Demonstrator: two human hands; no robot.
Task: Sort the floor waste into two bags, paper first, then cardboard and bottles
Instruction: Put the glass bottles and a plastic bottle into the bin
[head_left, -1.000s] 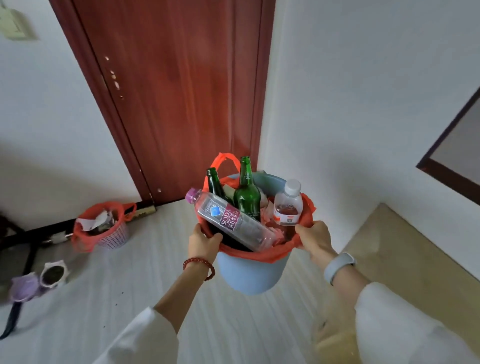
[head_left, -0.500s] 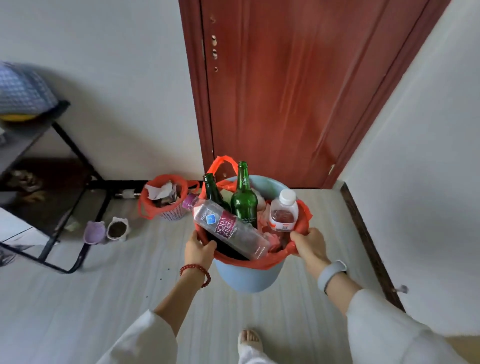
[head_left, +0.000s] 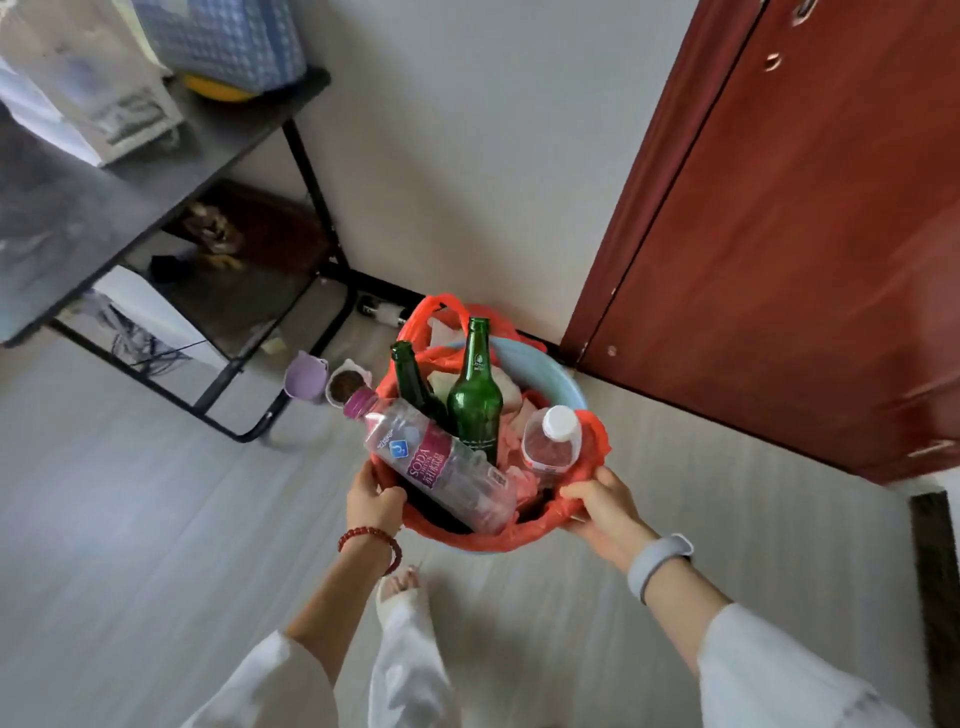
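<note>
- Hands first: my left hand (head_left: 375, 503) grips the near-left rim of the bin (head_left: 563, 382), fingers curled over the orange bag (head_left: 592, 441) that lines it; my right hand (head_left: 602, 506) clasps the near-right rim the same way. The bin hangs between them, off the floor.
- Change: a second ago I faced the door (head_left: 810, 249) and the corner; now I have swung left, so the door sits to my right and the black surface (head_left: 78, 218) with its frame has come into view ahead-left. My grip has not shifted. I judge the sorting done and this the carrying-off.
- Soda bottle (head_left: 441, 465): it lies slanted across the top of the load, long axis running from near-right to far-left, purple cap up and away from me, over the rim.
- Green bottles (head_left: 475, 400): both stand nearly upright, necks up.
- Small clear bottle (head_left: 551, 441): upright, white cap up, by my right hand.
- Beyond, on the floor: two little pots (head_left: 306, 375) beside the frame.
</note>
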